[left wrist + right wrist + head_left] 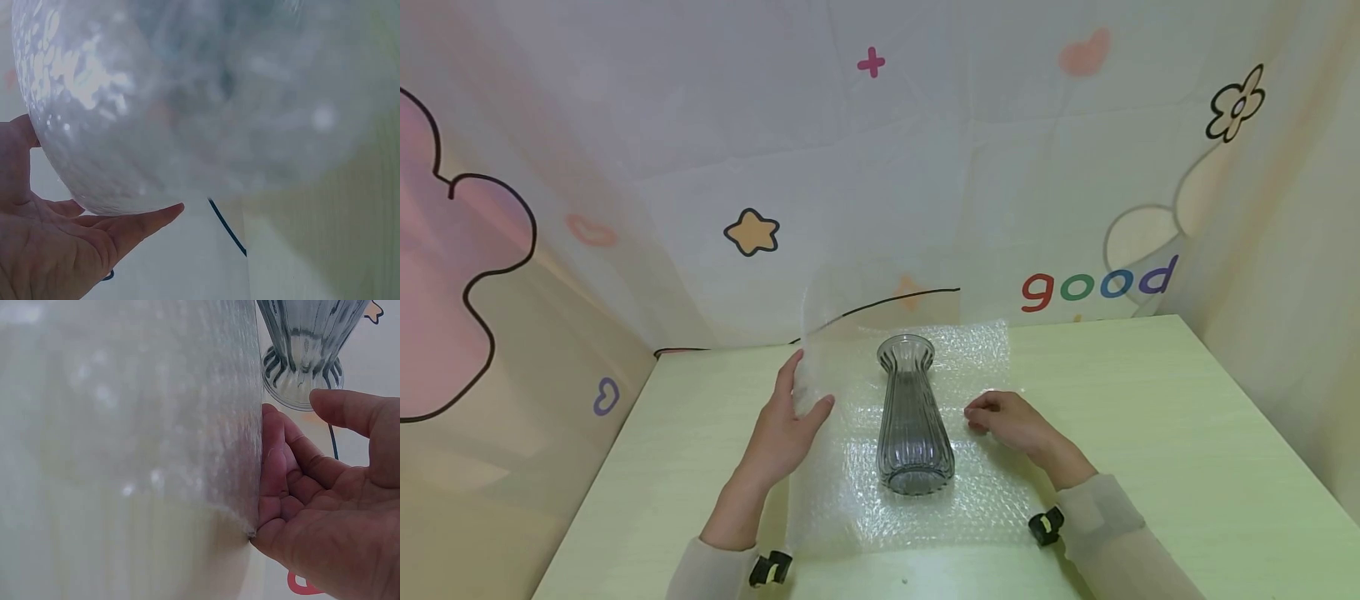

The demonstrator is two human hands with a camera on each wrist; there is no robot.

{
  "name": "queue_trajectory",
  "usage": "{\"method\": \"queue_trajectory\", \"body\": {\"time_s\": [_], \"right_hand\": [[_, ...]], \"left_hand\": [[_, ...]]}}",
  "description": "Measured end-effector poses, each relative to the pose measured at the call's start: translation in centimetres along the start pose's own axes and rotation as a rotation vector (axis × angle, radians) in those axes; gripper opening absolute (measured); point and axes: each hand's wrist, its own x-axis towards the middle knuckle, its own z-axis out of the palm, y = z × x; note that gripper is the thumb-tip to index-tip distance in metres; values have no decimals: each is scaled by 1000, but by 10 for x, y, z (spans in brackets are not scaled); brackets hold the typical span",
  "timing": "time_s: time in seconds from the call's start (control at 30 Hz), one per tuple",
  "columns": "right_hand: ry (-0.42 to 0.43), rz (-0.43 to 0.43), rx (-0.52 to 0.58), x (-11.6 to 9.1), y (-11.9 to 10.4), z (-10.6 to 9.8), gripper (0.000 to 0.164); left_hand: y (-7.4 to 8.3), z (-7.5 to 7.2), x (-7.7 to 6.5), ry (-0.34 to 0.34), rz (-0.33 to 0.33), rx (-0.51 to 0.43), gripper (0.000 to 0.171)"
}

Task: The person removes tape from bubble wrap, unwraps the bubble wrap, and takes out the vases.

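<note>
A ribbed, grey-tinted glass vase (913, 425) with a flared rim lies on a sheet of bubble wrap (880, 525), its rim end toward the back. The wrap's left part is raised and curves upward beside the vase. My left hand (781, 437) bears against that raised part with fingers extended and thumb spread. In the left wrist view, the bulging bubble wrap (187, 125) touches the straight fingers of the left hand (56, 250). To the vase's right, my right hand (1015, 425) rests on the wrap with loosely bent fingers. The right wrist view shows its thumb apart from the fingers.
The pale green table (1150, 433) extends on both sides of the wrap. Behind it hangs a printed curtain (925, 183), which also runs down the left and right sides. Each sleeve has a small black clip (1047, 527) at the cuff.
</note>
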Motion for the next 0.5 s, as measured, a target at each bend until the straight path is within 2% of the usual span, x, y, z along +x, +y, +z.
{"method": "queue_trajectory", "body": {"time_s": [0.5], "right_hand": [[-2, -7, 1, 0, 1, 0, 30]], "left_hand": [[-6, -2, -1, -13, -16, -16, 77]]}}
